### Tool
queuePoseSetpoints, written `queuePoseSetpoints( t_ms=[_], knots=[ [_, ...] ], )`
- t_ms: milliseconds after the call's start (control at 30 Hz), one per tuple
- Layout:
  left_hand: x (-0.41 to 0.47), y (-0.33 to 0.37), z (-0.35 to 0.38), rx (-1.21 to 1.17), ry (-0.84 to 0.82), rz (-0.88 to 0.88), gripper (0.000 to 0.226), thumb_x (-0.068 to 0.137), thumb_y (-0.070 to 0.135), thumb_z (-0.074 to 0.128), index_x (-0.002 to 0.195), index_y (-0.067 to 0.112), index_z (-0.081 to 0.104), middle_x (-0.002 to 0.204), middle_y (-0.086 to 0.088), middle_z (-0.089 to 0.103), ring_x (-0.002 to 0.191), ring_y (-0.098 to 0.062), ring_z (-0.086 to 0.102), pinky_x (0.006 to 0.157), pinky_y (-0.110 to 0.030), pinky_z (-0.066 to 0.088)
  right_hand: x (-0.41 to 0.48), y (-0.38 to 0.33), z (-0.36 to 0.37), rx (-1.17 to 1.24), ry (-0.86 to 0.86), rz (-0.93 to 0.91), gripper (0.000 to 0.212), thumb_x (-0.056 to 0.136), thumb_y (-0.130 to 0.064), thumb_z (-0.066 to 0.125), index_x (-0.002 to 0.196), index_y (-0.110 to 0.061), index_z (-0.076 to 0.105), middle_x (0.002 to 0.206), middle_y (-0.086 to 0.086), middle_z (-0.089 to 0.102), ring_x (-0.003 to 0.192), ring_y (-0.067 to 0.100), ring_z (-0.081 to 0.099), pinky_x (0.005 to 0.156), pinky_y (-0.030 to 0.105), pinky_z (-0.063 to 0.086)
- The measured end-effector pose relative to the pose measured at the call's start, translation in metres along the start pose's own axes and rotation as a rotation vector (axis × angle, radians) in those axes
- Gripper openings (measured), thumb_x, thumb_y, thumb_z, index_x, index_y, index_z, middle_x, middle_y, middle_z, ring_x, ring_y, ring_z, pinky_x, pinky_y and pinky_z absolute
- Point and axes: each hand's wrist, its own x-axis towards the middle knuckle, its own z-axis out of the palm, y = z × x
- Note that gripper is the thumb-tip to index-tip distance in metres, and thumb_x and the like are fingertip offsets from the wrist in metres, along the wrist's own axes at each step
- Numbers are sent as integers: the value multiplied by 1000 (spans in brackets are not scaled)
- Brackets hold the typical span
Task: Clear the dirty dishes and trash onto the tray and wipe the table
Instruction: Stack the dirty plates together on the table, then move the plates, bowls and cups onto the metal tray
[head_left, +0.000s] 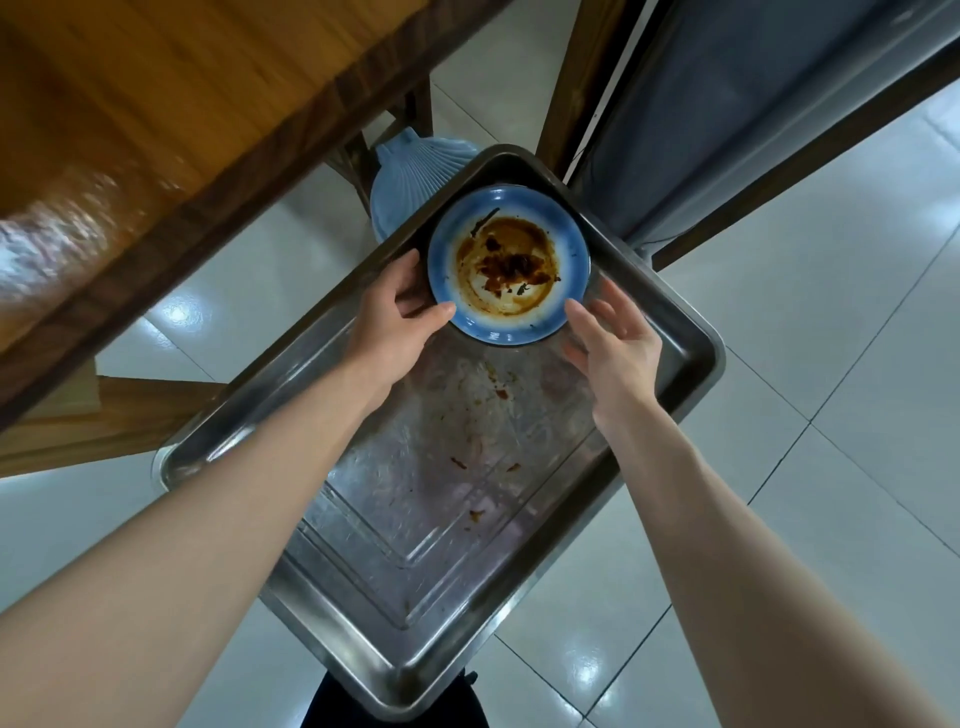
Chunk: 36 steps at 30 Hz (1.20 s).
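Item under inspection: one blue-rimmed dish, its well smeared with brown sauce and dark scraps. It sits at the far end of the steel tray, inside the walls. Whether its base is fully down on the tray floor cannot be told.

Left hand: grips the dish's near-left rim, thumb on top, fingers curled round the outer edge. Right hand: fingers apart and relaxed, thumb tip at the near-right rim, with no firm hold evident.

Progress, as judged: early. This is the only dish on the tray, and no trash is loaded. The tray floor carries streaks and small brown spots. No cloth is in view, so wiping appears not yet begun.

Surface: a glossy wooden bench crosses the upper left. Only a blurred part of its top shows, so what is left on it cannot be judged.

Room: pale glossy floor tiles. A light blue ribbed object stands under the tray's far end. Grey fabric on a wooden frame is at upper right
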Motion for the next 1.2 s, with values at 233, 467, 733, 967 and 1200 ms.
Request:
queuePoseSetpoints(
  t_ms=[233,467,733,967,1200],
  knots=[
    [-63,31,2,3,-19,-58,60,87,21,70,140,29,42,138,3,48,120,-12,51,83,-20,43,-56,-29,-12,-102,-18,-70,46,85,-23,71,129,-23,59,118,-4,66,100,13,65,82,32,58],
    [-128,118,-16,-24,-61,35,61,87,20,69,141,26,42,128,10,51,109,-4,52,72,-9,41,-128,-106,-17,-77,-63,-167,36,86,-23,70,121,-25,62,80,-27,66,83,3,68,58,11,51],
    [-207,202,-69,22,-15,144,59,88,25,69,141,24,42,136,0,51,109,-6,51,67,-6,46,-224,-191,-5,-128,-130,-311,45,92,-25,63,135,-19,52,113,1,67,101,14,64,86,34,57],
    [-235,243,-125,-24,90,180,56,88,33,69,137,29,44,132,4,51,111,-9,50,71,-10,41,-271,-224,35,-73,-172,-370,43,90,-29,66,130,-21,56,94,-13,65,91,10,66,75,26,59],
    [-233,255,-207,-76,138,207,54,87,33,69,136,29,45,128,6,53,111,-14,53,70,-12,48,-311,-232,95,-39,-179,-380,40,89,-29,67,128,-23,58,98,-6,67,89,11,66,62,16,55]
  ],
)
